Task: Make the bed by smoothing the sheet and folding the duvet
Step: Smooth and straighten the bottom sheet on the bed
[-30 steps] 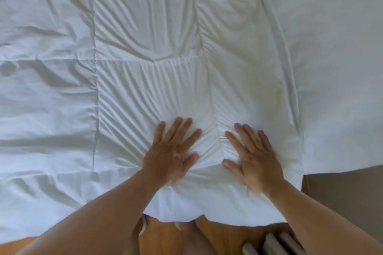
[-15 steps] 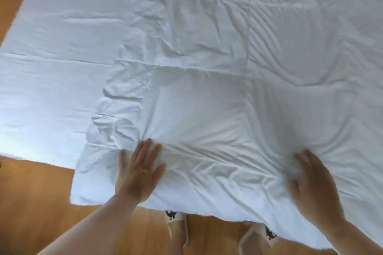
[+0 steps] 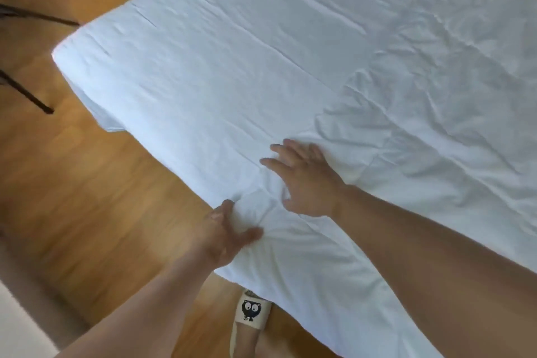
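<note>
A white sheet covers the left part of the bed and shows long creases. A rumpled white duvet lies over the right part, and its left edge ends near my hands. At the bed's near edge my left hand grips a bunch of the duvet's corner between thumb and fingers. Just beyond it, my right hand rests flat on the duvet with its fingers spread, pointing left. Motion blurs both hands.
Wooden floor surrounds the bed's near left corner. Thin dark furniture legs stand on the floor at the far left. My slipper, with a cartoon face on it, shows under the bed's edge.
The view has swung left, bringing the bare sheet and the bed corner into sight. My hands have come close together at the duvet's left corner, and the left one now grips the fabric instead of pressing flat.
</note>
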A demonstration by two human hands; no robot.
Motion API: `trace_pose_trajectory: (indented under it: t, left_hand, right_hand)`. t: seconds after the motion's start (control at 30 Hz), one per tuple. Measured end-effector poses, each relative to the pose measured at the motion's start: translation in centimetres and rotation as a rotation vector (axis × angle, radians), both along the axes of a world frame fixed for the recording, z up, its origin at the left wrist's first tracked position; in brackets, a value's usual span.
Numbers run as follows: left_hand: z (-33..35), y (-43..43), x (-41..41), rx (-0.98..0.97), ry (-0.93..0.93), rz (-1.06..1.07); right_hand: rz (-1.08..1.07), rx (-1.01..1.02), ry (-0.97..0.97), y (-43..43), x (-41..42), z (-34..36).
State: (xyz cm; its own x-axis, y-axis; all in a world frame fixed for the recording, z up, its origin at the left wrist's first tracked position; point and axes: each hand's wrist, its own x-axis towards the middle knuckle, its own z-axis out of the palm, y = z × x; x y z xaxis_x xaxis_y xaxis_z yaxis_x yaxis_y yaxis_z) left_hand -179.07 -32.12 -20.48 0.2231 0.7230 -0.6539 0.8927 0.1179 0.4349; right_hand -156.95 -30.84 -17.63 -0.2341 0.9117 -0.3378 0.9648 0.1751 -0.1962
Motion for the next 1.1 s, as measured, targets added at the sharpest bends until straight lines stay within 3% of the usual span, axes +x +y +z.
trace_pose_trajectory:
  t: [0.13, 0.3, 0.47, 0.57, 0.63, 0.8, 0.97, 1.1]
  left_hand:
    - [-0.5, 1.2, -1.2, -0.191, -0.054, -0.089]
    - [1.1, -1.1, -1.8, -0.145, -0.064, -0.149]
    - [6.7, -6.2, 2.1, -0.047, -0.106, -0.212]
    - [10.5, -9.6, 6.0, 0.024, -0.185, -0.398]
    - [12.5, -12.1, 9.0, 0.015, -0.25, -0.516]
    - [16.0, -20.0, 17.4, -0.092, -0.383, -0.656]
    - [18.4, -26.1, 24.4, -0.232, -0.428, -0.654]
    - [19.6, -30.0, 29.7, -0.377, -0.431, -0.691]
  right_hand:
    - [0.25, -0.355, -0.263, 5.3, -0.8, 0.9]
    - [0.279, -0.361, -0.318, 4.0, -2.0, 1.2]
    - [0.054, -0.095, -0.083, -2.0, 1.7, 3.4]
    - [-0.11, 0.22, 0.079, -9.5, 6.5, 5.0]
    - [-0.24, 0.303, 0.18, -15.5, 9.7, 6.4]
    - [-0.728, 0.296, 0.372, -29.6, 13.9, 11.3]
    - [-1.328, 0.212, 0.98, -41.6, 13.2, 15.5]
    - [-1.454, 0.223, 1.22, -48.6, 12.8, 17.5]
